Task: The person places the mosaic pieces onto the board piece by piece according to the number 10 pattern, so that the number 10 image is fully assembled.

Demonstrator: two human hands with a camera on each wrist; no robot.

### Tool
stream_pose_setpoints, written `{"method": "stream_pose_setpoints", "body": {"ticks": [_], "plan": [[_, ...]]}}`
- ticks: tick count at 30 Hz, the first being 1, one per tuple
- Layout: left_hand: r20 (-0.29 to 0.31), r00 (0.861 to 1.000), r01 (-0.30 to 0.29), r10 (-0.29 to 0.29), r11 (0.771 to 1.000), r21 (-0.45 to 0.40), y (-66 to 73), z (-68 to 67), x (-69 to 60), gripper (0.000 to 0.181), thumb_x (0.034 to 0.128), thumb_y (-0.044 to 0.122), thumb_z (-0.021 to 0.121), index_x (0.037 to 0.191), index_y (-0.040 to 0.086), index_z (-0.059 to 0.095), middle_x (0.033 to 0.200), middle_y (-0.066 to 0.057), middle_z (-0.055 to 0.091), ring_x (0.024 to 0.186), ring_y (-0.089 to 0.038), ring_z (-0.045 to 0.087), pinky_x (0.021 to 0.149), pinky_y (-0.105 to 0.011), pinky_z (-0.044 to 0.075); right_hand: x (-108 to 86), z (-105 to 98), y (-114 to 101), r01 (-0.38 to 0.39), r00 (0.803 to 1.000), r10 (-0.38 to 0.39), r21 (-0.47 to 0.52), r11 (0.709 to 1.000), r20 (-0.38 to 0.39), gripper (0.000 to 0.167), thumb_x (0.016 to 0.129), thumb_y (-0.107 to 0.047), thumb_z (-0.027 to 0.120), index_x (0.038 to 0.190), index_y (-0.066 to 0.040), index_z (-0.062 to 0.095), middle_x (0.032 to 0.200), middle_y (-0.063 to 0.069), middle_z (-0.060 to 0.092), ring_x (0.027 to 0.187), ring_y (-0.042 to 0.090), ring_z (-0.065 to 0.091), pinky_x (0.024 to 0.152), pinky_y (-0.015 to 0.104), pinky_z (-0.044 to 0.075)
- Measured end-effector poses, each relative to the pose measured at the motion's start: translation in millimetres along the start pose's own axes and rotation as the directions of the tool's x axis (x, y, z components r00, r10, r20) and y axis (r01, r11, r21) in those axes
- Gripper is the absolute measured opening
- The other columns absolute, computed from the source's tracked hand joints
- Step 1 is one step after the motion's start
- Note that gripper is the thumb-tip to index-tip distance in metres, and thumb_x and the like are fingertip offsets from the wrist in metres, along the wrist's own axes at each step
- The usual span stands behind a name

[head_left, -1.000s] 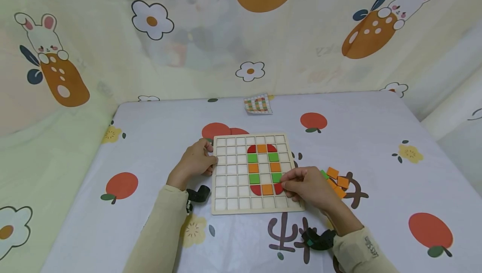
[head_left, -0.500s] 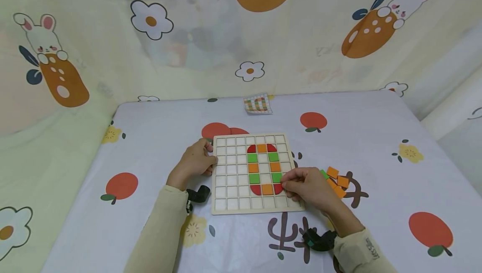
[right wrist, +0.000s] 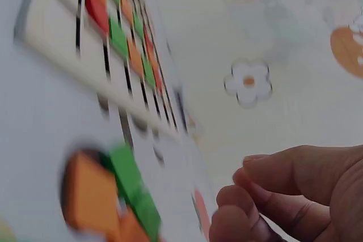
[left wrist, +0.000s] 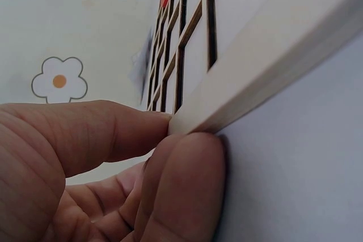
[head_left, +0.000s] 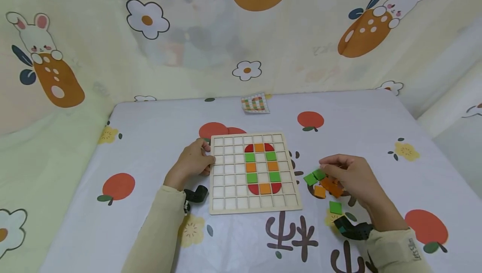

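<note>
1. Nearest, two pale sleeves (head_left: 152, 233) crossed the table (head_left: 241, 248) from its near edge, a black wrist device (head_left: 354, 228) at the right cuff and another (head_left: 196, 194) at the left.

2. A single green tile (head_left: 335, 207) lay apart, off the near right corner of the board, just beyond the right wrist's device.

3. The person's right hand (head_left: 354, 177) hung over a loose cluster beside the board's right edge, thumb and fingertips drawn close together; whether a tile sat between them could not be told.

4. In that cluster, orange tiles (head_left: 319, 192) lay partly under the hand, with two green tiles (head_left: 310, 179) on the side toward the board.

5. The gridded board (head_left: 226, 204) lay flat at mid-table, its left edge pinched between thumb and finger of the left hand (head_left: 190, 161).

6. Toward the board's right edge, red corner pieces (head_left: 276, 187), orange squares (head_left: 265, 188) and green squares (head_left: 275, 177) formed a tall ring.

7. Farthest on the table, a small patterned card (head_left: 255, 103) lay by the middle of the far edge, before a rabbit-print curtain (head_left: 196, 80).
</note>
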State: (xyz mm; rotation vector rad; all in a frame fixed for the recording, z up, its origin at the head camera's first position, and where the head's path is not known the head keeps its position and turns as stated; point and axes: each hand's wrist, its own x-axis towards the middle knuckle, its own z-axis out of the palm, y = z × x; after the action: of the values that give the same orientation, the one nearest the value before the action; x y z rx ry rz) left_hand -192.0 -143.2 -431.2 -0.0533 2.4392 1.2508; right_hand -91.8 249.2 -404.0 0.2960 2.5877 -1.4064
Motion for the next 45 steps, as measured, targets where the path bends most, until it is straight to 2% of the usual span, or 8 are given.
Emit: {"method": "stream_pose_setpoints", "body": {"ticks": [4, 11, 18, 23, 26, 31, 38, 45], "plan": [[-0.004, 1.0, 0.006, -0.006, 1.0, -0.001, -1.4, -2.9, -0.4, 0.027, 0.0963, 0.009, 0.069, 0.116, 0.005, 0.052, 0.093, -0.014, 0.06, 0.062, -0.017, 0.066, 0.058, -0.026, 0.059, 6.1, -13, 14, -0.05, 0.999, 0.049, -0.045, 0.998, -0.012, 0.04, 0.103, -0.031, 0.066, 0.125, 0.001, 0.07, 0.11, 0.014, 0.074, 0.087, 0.021, 0.063, 0.064, 0.031, 0.058], [-0.003, 1.0, -0.007, 0.007, 1.0, -0.003, -2.7, -3.6, -1.4, 0.027, 0.0963, 0.009, 0.068, 0.117, 0.004, 0.052, 0.091, -0.013, 0.06, 0.062, -0.017, 0.066, 0.057, -0.026, 0.059, 11.7, -21, 35, -0.114, 0.993, 0.115, -0.059, 0.992, 0.014, 0.041, 0.102, -0.025, 0.068, 0.129, 0.005, 0.065, 0.099, 0.009, 0.075, 0.082, 0.02, 0.066, 0.062, 0.032, 0.06], [-0.004, 1.0, -0.021, 0.021, 1.0, -0.016, -3.0, -1.9, -1.8, 0.026, 0.0958, 0.008, 0.068, 0.116, 0.004, 0.052, 0.09, -0.013, 0.059, 0.062, -0.017, 0.066, 0.057, -0.026, 0.059, 13.5, -15, 34, -0.141, 0.99, 0.143, -0.105, 0.984, 0.011, 0.047, 0.095, -0.027, 0.075, 0.129, 0.003, 0.064, 0.081, 0.008, 0.06, 0.063, 0.025, 0.062, 0.048, 0.038, 0.056], [0.0, 1.0, -0.022, 0.022, 1.0, -0.023, -2.4, -0.9, -2.3, 0.026, 0.0962, 0.007, 0.068, 0.116, 0.004, 0.053, 0.09, -0.013, 0.059, 0.062, -0.017, 0.066, 0.057, -0.026, 0.059, 15.8, -11, 32, -0.151, 0.988, 0.151, -0.16, 0.976, -0.008, 0.04, 0.093, -0.025, 0.076, 0.122, 0.001, 0.067, 0.08, 0.007, 0.058, 0.067, 0.023, 0.059, 0.049, 0.034, 0.053], [-0.001, 1.0, -0.018, 0.018, 1.0, -0.021, -2.1, -0.9, -2.2, 0.025, 0.0963, 0.007, 0.068, 0.116, 0.004, 0.053, 0.091, -0.013, 0.059, 0.062, -0.017, 0.066, 0.057, -0.026, 0.059, 17.4, -11, 32, -0.119, 0.993, 0.118, -0.181, 0.976, -0.018, 0.036, 0.092, -0.023, 0.077, 0.117, 0.0, 0.067, 0.084, 0.007, 0.061, 0.072, 0.021, 0.06, 0.053, 0.031, 0.054], [-0.003, 1.0, -0.023, 0.023, 1.0, -0.02, -2.2, -1.1, -0.7, 0.025, 0.0962, 0.008, 0.068, 0.116, 0.004, 0.052, 0.09, -0.013, 0.059, 0.062, -0.017, 0.066, 0.057, -0.026, 0.059, 17.8, -11, 31, -0.049, 0.998, 0.043, -0.151, 0.987, -0.038, 0.028, 0.093, -0.019, 0.077, 0.11, 0.001, 0.068, 0.092, 0.009, 0.069, 0.075, 0.02, 0.063, 0.058, 0.029, 0.057], [0.006, 1.0, -0.022, 0.022, 0.999, -0.041, -1.7, -0.1, -0.4, 0.026, 0.0963, 0.007, 0.067, 0.117, 0.004, 0.053, 0.092, -0.013, 0.059, 0.064, -0.017, 0.066, 0.058, -0.027, 0.06, 20.8, -8, 22, -0.032, 0.998, 0.028, -0.074, 0.997, -0.056, 0.032, 0.095, -0.024, 0.076, 0.115, 0.001, 0.07, 0.095, 0.009, 0.074, 0.076, 0.021, 0.065, 0.06, 0.031, 0.059], [0.0, 1.0, -0.023, 0.023, 0.999, -0.032, -0.9, -0.1, -1.2, 0.026, 0.096, 0.008, 0.068, 0.116, 0.004, 0.053, 0.091, -0.013, 0.059, 0.063, -0.017, 0.066, 0.058, -0.026, 0.06, 30.3, 10, -1, -0.005, 1.0, 0.005, 0.036, 0.999, -0.005, 0.032, 0.1, -0.02, 0.07, 0.121, 0.004, 0.068, 0.108, 0.018, 0.069, 0.079, 0.018, 0.072, 0.067, 0.028, 0.062]]}}
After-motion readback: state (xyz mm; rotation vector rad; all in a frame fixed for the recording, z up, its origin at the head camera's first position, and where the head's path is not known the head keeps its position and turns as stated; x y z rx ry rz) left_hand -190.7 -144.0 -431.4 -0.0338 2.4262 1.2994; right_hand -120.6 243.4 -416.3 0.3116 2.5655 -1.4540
